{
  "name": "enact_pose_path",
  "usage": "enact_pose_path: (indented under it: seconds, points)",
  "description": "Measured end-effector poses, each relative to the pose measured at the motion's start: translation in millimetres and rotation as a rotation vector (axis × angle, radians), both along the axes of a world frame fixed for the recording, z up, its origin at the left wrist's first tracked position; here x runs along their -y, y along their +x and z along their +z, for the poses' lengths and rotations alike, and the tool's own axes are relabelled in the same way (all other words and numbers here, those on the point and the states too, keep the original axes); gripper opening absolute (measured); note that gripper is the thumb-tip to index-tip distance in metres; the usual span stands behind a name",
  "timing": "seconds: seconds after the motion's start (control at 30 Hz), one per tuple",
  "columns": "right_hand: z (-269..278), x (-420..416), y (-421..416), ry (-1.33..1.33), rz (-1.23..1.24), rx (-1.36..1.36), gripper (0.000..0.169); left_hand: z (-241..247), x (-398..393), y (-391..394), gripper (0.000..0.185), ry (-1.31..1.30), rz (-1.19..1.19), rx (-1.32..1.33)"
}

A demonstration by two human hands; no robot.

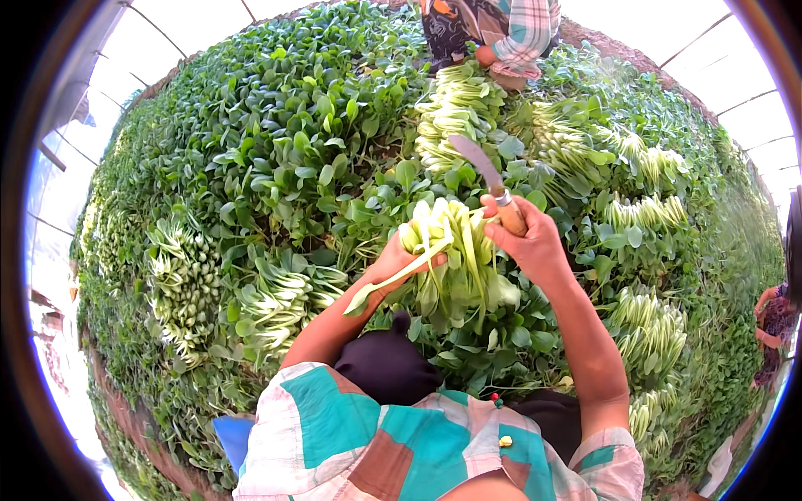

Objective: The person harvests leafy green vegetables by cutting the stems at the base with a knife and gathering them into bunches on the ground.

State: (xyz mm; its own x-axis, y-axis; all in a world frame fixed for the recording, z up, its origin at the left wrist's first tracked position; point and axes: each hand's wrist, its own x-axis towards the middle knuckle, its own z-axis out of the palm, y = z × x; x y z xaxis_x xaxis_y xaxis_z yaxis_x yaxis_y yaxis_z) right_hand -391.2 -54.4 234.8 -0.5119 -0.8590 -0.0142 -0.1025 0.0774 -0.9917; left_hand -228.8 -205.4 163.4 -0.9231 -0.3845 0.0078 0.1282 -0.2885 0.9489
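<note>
A bunch of cut leafy greens [460, 250] with pale stems hangs from my left hand [401, 260], the stem ends up and the leaves drooping down. One loose stalk [398, 275] slants out from it across my left wrist. My right hand [532, 238] grips the wooden handle [512, 216] of a sickle-like knife, close beside the bunch. Its curved blade [479, 160] points up and away from me, over the growing plants [407, 175]. Part of my left hand is hidden behind the stems.
Cut greens lie in piles to the left [185, 288], nearer left [282, 307], right [648, 325] and ahead [454, 116]. A person in a plaid sleeve [526, 34] crouches at the far pile. Another person [770, 332] is at the far right. Dense uncut plants [269, 131] stand ahead left.
</note>
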Motion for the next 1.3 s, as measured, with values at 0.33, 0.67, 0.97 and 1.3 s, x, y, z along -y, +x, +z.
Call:
enact_pose_path:
  seconds: [0.33, 0.67, 0.97, 1.3]
  points:
    - [-2, 5, 1, 0.061, -0.032, -0.084, 0.018, -8, -3, -3, 0.052, 0.056, 0.005, -0.050]
    - [4, -3, -12, 0.117, -0.100, -0.291, 0.012, -14, 5, 8, 0.069, 0.133, -0.076, 0.015]
    - [-28, -3, -21, 0.234, -0.115, -0.612, 0.029, -6, 2, -6, 0.051, 0.168, -0.090, 0.003]
    - [-27, 12, 19, 0.088, -0.146, -0.047, 0.020, -15, -12, -3, 0.069, -0.065, -0.059, -0.199]
